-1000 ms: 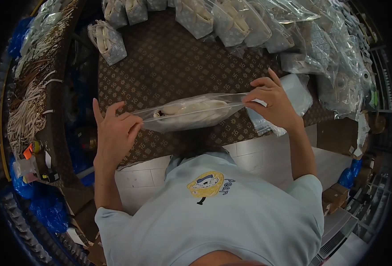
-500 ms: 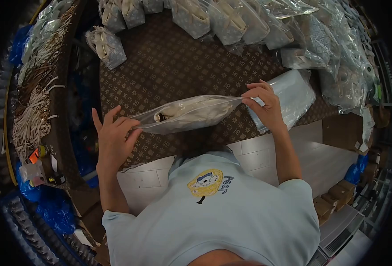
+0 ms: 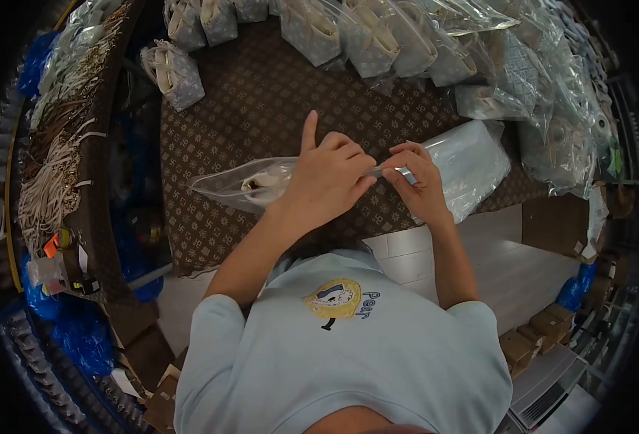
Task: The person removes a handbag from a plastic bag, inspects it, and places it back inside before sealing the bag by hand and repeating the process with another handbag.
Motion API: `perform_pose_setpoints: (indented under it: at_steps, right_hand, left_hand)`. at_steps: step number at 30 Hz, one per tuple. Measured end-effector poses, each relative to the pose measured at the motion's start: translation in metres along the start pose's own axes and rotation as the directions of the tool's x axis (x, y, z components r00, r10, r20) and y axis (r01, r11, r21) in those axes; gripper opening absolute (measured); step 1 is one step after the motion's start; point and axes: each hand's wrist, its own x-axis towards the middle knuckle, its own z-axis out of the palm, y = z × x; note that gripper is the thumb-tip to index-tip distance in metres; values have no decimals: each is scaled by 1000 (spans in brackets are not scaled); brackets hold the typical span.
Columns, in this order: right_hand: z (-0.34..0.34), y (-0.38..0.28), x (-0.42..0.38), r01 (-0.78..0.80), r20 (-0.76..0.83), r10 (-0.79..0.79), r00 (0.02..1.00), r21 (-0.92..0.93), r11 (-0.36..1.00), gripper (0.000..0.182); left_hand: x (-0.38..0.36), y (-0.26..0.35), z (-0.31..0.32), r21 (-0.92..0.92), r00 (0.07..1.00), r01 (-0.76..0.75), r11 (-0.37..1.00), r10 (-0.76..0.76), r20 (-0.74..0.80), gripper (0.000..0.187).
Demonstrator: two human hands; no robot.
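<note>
A clear plastic bag (image 3: 222,182) with a pale item inside lies on the brown patterned cloth (image 3: 247,94). My left hand (image 3: 326,177) reaches across the bag and covers its middle; thumb and fingertips pinch its top edge near the right end, with the index finger pointing up. Pinching the bag's right corner, my right hand (image 3: 415,177) is just beside the left fingertips. The bag's left end gapes, held by neither hand. Flat clear plastic bags (image 3: 471,163) lie beside and partly behind my right hand.
Patterned handbags, several in clear plastic, line the back, among them one handbag (image 3: 173,76) at the back left. Wrapped items (image 3: 561,137) are piled at the right. Cords (image 3: 52,173) hang at the left. Cardboard boxes (image 3: 547,325) stand at the lower right.
My left hand has let go of the bag's left end and moved right, across the bag, to its right end. My right hand has shifted slightly left, still pinching the corner.
</note>
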Motion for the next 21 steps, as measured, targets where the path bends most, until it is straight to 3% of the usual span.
perform_pose_setpoints:
  at_steps: [3, 5, 14, 21]
  right_hand:
    - [-4, -1, -3, -5, -13, 5, 1000, -18, 1000, 7]
    - [-4, 0, -6, -8, -12, 8, 1000, -11, 1000, 7]
    - [-5, 1, 0, 94, 3, -94, 996, -68, 993, 7]
    - [-14, 1, -5, 32, -28, -32, 999, -26, 999, 7]
  left_hand:
    - [12, -1, 20, 3, 997, 5, 1000, -5, 78, 11]
    - [11, 1, 21, -38, 1000, -9, 999, 9, -1, 6]
    - [14, 4, 23, -65, 1000, -1, 998, 2, 12, 5]
    - [-30, -36, -31, 108, 998, 37, 993, -41, 37, 5]
